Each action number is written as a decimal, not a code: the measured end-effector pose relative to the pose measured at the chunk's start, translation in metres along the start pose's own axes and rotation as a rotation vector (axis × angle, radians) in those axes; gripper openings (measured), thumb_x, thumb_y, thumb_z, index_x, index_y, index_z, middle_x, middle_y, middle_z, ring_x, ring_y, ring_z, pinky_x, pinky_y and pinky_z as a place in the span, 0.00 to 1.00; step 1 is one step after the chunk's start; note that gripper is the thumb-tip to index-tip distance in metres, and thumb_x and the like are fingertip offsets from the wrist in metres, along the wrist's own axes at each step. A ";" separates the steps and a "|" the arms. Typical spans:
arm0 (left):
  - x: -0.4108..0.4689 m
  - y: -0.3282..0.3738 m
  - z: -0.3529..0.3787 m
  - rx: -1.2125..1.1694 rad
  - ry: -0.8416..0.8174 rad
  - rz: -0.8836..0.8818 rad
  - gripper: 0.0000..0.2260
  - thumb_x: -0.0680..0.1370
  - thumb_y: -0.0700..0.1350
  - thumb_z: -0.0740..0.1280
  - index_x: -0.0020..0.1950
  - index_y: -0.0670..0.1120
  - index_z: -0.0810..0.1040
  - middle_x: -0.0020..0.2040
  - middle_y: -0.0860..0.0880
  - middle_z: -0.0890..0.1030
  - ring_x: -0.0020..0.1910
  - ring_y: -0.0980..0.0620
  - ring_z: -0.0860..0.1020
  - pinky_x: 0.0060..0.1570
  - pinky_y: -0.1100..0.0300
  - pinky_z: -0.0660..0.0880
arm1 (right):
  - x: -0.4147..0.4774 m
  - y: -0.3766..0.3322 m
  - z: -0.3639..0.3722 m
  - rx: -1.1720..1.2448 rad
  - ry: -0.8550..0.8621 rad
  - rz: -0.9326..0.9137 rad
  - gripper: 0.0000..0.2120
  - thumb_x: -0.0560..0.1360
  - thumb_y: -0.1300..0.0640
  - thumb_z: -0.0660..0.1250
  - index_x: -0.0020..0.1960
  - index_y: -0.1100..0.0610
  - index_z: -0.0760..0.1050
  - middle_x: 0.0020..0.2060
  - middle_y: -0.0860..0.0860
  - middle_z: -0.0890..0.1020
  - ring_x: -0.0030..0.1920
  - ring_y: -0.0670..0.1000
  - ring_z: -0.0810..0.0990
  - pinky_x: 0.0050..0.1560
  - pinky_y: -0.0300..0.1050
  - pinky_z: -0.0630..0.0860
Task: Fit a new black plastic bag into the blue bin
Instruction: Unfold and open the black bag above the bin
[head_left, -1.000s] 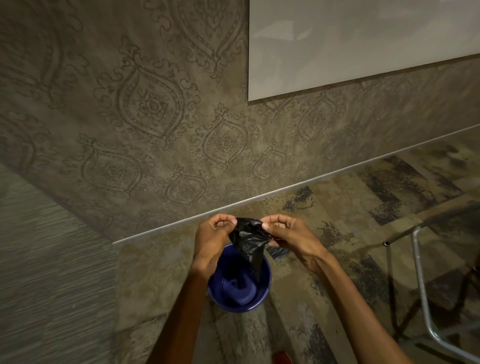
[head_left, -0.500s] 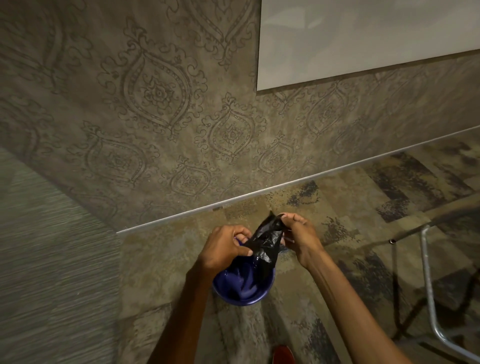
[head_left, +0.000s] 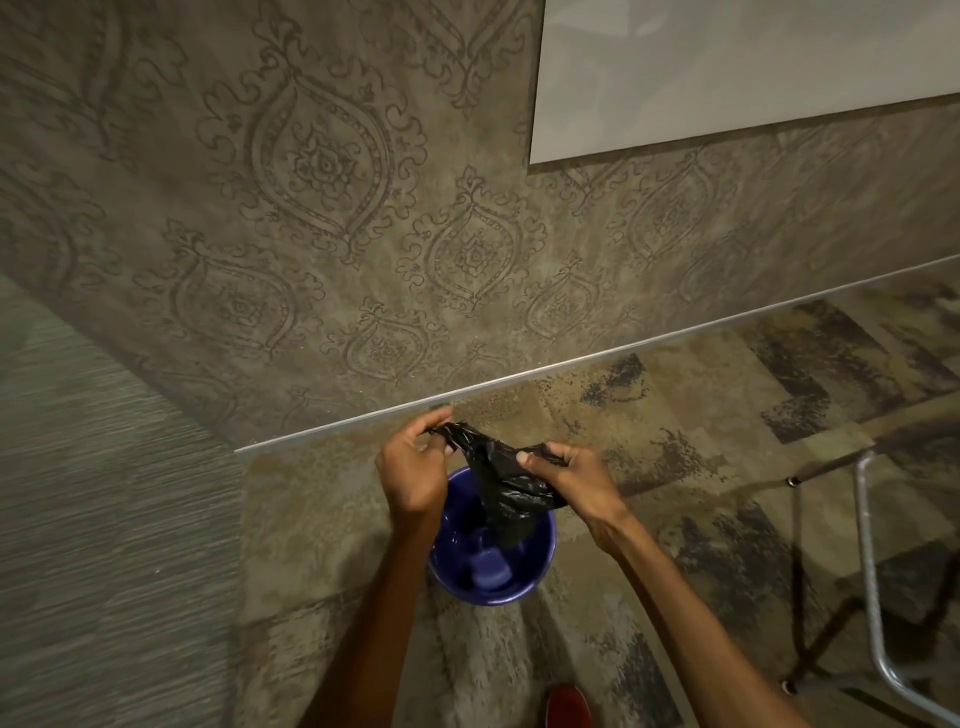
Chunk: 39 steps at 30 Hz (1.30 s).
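A round blue bin stands on the patterned carpet close to the wall, its inside bare and glossy. A crumpled black plastic bag is stretched above the bin's far rim, with its lower end hanging down into the bin. My left hand pinches the bag's left end between thumb and fingers. My right hand grips the bag's right side, thumb on top. Both hands hover over the bin's mouth and cover part of its rim.
A wall with ornate wallpaper rises just behind the bin, with a metal strip at its foot. A metal chair frame stands on the right. A red shoe tip shows at the bottom edge. A white board hangs above.
My hands have drawn apart, pulling the bunched bag wider between them. The right hand has dropped lower and to the right; the left has shifted up along the bag's edge.
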<state>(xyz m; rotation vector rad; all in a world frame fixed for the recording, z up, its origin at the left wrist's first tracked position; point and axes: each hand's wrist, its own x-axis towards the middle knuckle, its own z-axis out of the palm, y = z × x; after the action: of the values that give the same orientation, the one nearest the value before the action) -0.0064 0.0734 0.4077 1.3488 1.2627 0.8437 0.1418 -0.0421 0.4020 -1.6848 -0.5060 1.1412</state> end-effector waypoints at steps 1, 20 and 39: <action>-0.004 -0.003 0.003 -0.120 0.016 -0.053 0.15 0.77 0.31 0.66 0.54 0.49 0.84 0.50 0.51 0.85 0.44 0.60 0.84 0.48 0.59 0.81 | 0.002 0.001 0.003 0.028 0.074 -0.015 0.09 0.76 0.57 0.71 0.53 0.60 0.82 0.40 0.54 0.87 0.38 0.51 0.86 0.36 0.36 0.79; -0.019 -0.061 -0.027 0.579 -0.571 -0.195 0.18 0.74 0.43 0.66 0.64 0.50 0.78 0.57 0.51 0.83 0.54 0.51 0.81 0.58 0.51 0.78 | 0.052 0.022 0.013 0.773 0.408 0.389 0.12 0.81 0.53 0.64 0.60 0.59 0.77 0.50 0.60 0.83 0.46 0.60 0.82 0.38 0.53 0.78; 0.004 -0.054 0.008 0.125 0.080 -0.278 0.10 0.80 0.49 0.60 0.42 0.46 0.75 0.41 0.45 0.80 0.44 0.40 0.80 0.47 0.46 0.79 | 0.035 0.036 0.025 -0.172 -0.087 -0.022 0.14 0.73 0.39 0.66 0.47 0.48 0.81 0.43 0.46 0.86 0.47 0.51 0.84 0.51 0.49 0.77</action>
<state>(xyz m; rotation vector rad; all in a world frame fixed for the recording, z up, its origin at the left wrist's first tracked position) -0.0100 0.0696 0.3527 1.2100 1.5455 0.6375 0.1304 -0.0181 0.3523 -1.7770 -0.6920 1.1866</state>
